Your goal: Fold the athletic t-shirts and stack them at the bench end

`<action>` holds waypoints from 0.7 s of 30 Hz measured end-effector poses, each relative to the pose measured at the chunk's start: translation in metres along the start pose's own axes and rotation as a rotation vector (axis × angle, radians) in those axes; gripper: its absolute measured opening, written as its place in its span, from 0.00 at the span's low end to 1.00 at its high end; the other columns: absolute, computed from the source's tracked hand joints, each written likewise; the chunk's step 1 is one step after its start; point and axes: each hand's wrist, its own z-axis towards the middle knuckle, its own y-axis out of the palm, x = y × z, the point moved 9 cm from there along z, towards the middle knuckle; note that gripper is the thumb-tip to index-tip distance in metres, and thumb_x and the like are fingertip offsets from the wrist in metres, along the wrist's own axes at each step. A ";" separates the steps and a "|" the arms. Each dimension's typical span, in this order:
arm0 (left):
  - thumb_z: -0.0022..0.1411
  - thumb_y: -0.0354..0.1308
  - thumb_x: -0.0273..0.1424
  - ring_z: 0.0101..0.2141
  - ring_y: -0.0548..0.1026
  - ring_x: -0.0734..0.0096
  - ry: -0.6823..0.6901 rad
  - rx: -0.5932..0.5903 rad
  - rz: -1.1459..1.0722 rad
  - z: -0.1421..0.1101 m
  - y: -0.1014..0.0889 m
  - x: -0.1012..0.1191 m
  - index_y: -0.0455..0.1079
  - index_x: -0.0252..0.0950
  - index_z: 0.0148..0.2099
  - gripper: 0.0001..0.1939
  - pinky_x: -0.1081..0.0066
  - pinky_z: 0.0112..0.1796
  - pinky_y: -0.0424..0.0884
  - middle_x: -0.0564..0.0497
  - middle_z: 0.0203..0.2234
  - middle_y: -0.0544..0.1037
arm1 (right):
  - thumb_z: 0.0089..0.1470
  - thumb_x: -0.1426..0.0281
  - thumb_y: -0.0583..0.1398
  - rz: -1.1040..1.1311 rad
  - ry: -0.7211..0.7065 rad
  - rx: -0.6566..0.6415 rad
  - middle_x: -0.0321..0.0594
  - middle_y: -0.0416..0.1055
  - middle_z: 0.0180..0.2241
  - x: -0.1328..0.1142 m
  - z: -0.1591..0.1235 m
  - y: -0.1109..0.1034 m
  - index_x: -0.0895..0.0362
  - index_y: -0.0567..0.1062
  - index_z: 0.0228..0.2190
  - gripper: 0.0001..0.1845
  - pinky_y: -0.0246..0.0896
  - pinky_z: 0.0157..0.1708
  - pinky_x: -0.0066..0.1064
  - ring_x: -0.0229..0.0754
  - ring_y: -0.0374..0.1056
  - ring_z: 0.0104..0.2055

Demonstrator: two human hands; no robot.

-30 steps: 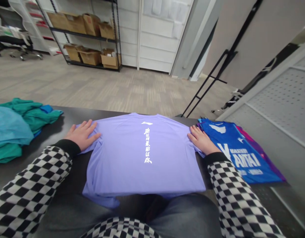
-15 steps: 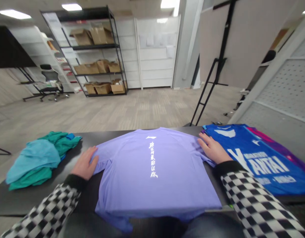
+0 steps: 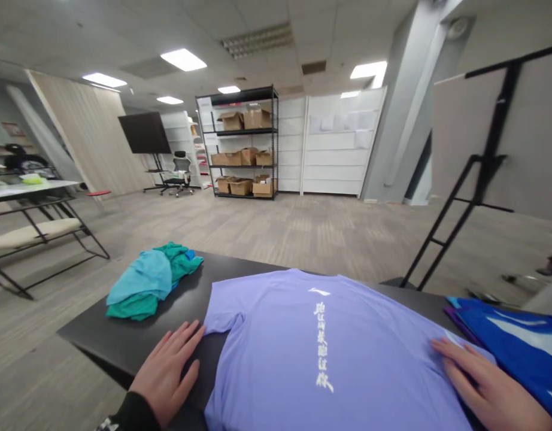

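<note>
Lavender T-shirt (image 3: 267, 359) lies flat on a black table (image 3: 123, 341), with its white logo and vertical column of white characters facing up. The collar points away from the wearer, and the hem runs out of view at the bottom of the frame. The garment occupies the table's middle.

Left hand (image 3: 168, 374): the palm is down on the bare tabletop, with the fingers open and spread. The fingertips (image 3: 193, 335) sit at the edge of the shirt's sleeve. A black cuff (image 3: 132, 413) shows at the wrist.

Right hand (image 3: 482, 383): the palm is down on the shirt's far side, with the fingers open and spread on the fabric. This hand is just beside a folded blue garment (image 3: 513, 341) with white print and a purple edge.

Grip state: both hands are wide open, and neither closes on any fabric.

A crumpled pile of teal and turquoise cloth (image 3: 150, 284) lies on the table, well apart from the left hand and near the shirt's sleeve.

Beyond the table, a carpeted floor (image 3: 303, 233) extends to a black metal shelf unit (image 3: 237, 143) holding cardboard boxes (image 3: 242, 123). A black stand (image 3: 469, 191) rises at the right.
</note>
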 end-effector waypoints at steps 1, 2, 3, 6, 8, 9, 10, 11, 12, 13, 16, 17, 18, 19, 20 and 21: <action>0.75 0.56 0.38 0.73 0.69 0.50 -0.005 0.010 -0.002 0.001 -0.002 0.002 0.64 0.51 0.80 0.33 0.47 0.71 0.68 0.51 0.76 0.68 | 0.57 0.52 0.64 -0.009 0.006 0.049 0.42 0.87 0.49 0.002 0.001 -0.006 0.35 0.89 0.44 0.17 0.73 0.64 0.70 0.72 0.81 0.57; 0.75 0.55 0.37 0.73 0.70 0.51 -0.012 0.014 -0.006 0.002 -0.004 0.004 0.66 0.50 0.79 0.33 0.47 0.71 0.68 0.51 0.75 0.69 | 0.56 0.52 0.64 -0.022 0.015 0.095 0.44 0.88 0.46 0.003 0.002 -0.013 0.35 0.89 0.41 0.15 0.74 0.61 0.70 0.73 0.81 0.56; 0.75 0.55 0.37 0.73 0.70 0.50 -0.022 0.012 -0.011 0.003 -0.005 0.006 0.67 0.49 0.78 0.32 0.46 0.70 0.68 0.51 0.75 0.70 | 0.56 0.52 0.63 -0.039 0.032 0.126 0.47 0.88 0.45 0.001 0.002 -0.019 0.35 0.89 0.39 0.14 0.74 0.60 0.70 0.74 0.81 0.54; 0.75 0.53 0.37 0.72 0.70 0.48 -0.061 -0.015 -0.049 0.005 -0.008 0.007 0.70 0.45 0.77 0.31 0.43 0.70 0.67 0.48 0.75 0.70 | 0.59 0.53 0.60 -0.117 0.171 0.102 0.54 0.87 0.47 -0.015 -0.003 -0.032 0.43 0.88 0.40 0.17 0.74 0.59 0.62 0.71 0.82 0.52; 0.74 0.53 0.39 0.73 0.70 0.45 -0.077 -0.041 -0.082 0.006 -0.007 0.006 0.71 0.42 0.76 0.32 0.42 0.70 0.65 0.45 0.75 0.69 | 0.62 0.53 0.56 -0.191 0.321 0.038 0.58 0.86 0.50 -0.032 -0.013 -0.036 0.50 0.87 0.43 0.23 0.75 0.59 0.57 0.69 0.82 0.54; 0.74 0.53 0.40 0.73 0.69 0.43 -0.079 -0.057 -0.094 0.007 -0.005 0.005 0.71 0.41 0.76 0.32 0.41 0.71 0.64 0.44 0.75 0.69 | 0.63 0.54 0.55 -0.227 0.369 0.001 0.58 0.85 0.52 -0.043 -0.017 -0.035 0.53 0.87 0.46 0.26 0.74 0.60 0.56 0.68 0.81 0.56; 0.74 0.53 0.41 0.73 0.68 0.42 -0.074 -0.074 -0.103 0.007 -0.003 0.004 0.70 0.40 0.77 0.33 0.40 0.71 0.63 0.43 0.75 0.69 | 0.63 0.54 0.54 -0.266 0.400 -0.037 0.58 0.85 0.53 -0.054 -0.021 -0.034 0.56 0.86 0.47 0.27 0.73 0.62 0.55 0.67 0.80 0.58; 0.73 0.53 0.42 0.74 0.67 0.41 -0.064 -0.092 -0.109 0.007 0.001 0.003 0.70 0.40 0.77 0.34 0.39 0.71 0.62 0.42 0.75 0.68 | 0.64 0.56 0.53 -0.307 0.413 -0.067 0.58 0.84 0.55 -0.064 -0.023 -0.032 0.57 0.86 0.48 0.28 0.71 0.64 0.54 0.66 0.79 0.60; 0.73 0.52 0.43 0.74 0.66 0.40 -0.054 -0.106 -0.113 0.007 0.004 0.002 0.69 0.39 0.78 0.35 0.39 0.72 0.61 0.42 0.76 0.68 | 0.65 0.57 0.52 -0.329 0.414 -0.085 0.57 0.83 0.56 -0.072 -0.025 -0.030 0.58 0.85 0.50 0.28 0.70 0.65 0.53 0.64 0.79 0.61; 0.73 0.52 0.43 0.75 0.65 0.40 -0.046 -0.115 -0.116 0.008 0.007 0.001 0.69 0.39 0.78 0.36 0.39 0.72 0.60 0.42 0.76 0.68 | 0.65 0.58 0.52 -0.346 0.426 -0.093 0.57 0.83 0.57 -0.077 -0.026 -0.029 0.58 0.85 0.50 0.27 0.70 0.66 0.51 0.62 0.78 0.61; 0.73 0.50 0.44 0.76 0.63 0.41 -0.036 -0.101 -0.117 0.009 0.009 0.000 0.69 0.38 0.78 0.36 0.40 0.73 0.57 0.41 0.76 0.67 | 0.65 0.60 0.54 -0.363 0.451 -0.078 0.53 0.83 0.57 -0.082 -0.027 -0.030 0.57 0.85 0.51 0.25 0.68 0.67 0.48 0.59 0.78 0.62; 0.73 0.50 0.43 0.76 0.64 0.41 -0.046 -0.086 -0.116 0.010 0.007 0.000 0.69 0.38 0.77 0.36 0.40 0.73 0.57 0.41 0.76 0.67 | 0.65 0.61 0.55 -0.362 0.450 -0.073 0.53 0.84 0.57 -0.082 -0.027 -0.031 0.56 0.85 0.51 0.24 0.68 0.67 0.47 0.58 0.78 0.62; 0.73 0.50 0.43 0.75 0.64 0.41 -0.055 -0.073 -0.117 0.011 0.004 0.001 0.69 0.39 0.77 0.35 0.40 0.73 0.57 0.40 0.76 0.68 | 0.64 0.61 0.55 -0.357 0.441 -0.071 0.53 0.84 0.57 -0.083 -0.027 -0.032 0.56 0.85 0.51 0.24 0.68 0.67 0.47 0.58 0.78 0.61; 0.73 0.50 0.43 0.75 0.65 0.41 -0.066 -0.064 -0.122 0.011 0.000 0.002 0.69 0.39 0.77 0.35 0.40 0.73 0.58 0.40 0.75 0.69 | 0.64 0.60 0.55 -0.350 0.427 -0.072 0.53 0.84 0.57 -0.082 -0.027 -0.032 0.57 0.86 0.50 0.25 0.69 0.66 0.48 0.59 0.78 0.61; 0.73 0.51 0.43 0.74 0.66 0.41 -0.075 -0.061 -0.132 0.011 -0.005 0.004 0.70 0.40 0.76 0.34 0.39 0.72 0.59 0.40 0.75 0.70 | 0.63 0.59 0.55 -0.341 0.410 -0.072 0.54 0.84 0.56 -0.081 -0.027 -0.033 0.57 0.86 0.50 0.25 0.70 0.65 0.49 0.60 0.79 0.60; 0.73 0.52 0.42 0.73 0.67 0.40 -0.082 -0.062 -0.145 0.012 -0.010 0.007 0.70 0.41 0.76 0.34 0.39 0.71 0.60 0.41 0.74 0.70 | 0.63 0.58 0.55 -0.331 0.387 -0.072 0.54 0.84 0.56 -0.078 -0.028 -0.033 0.57 0.86 0.49 0.26 0.71 0.63 0.49 0.61 0.79 0.60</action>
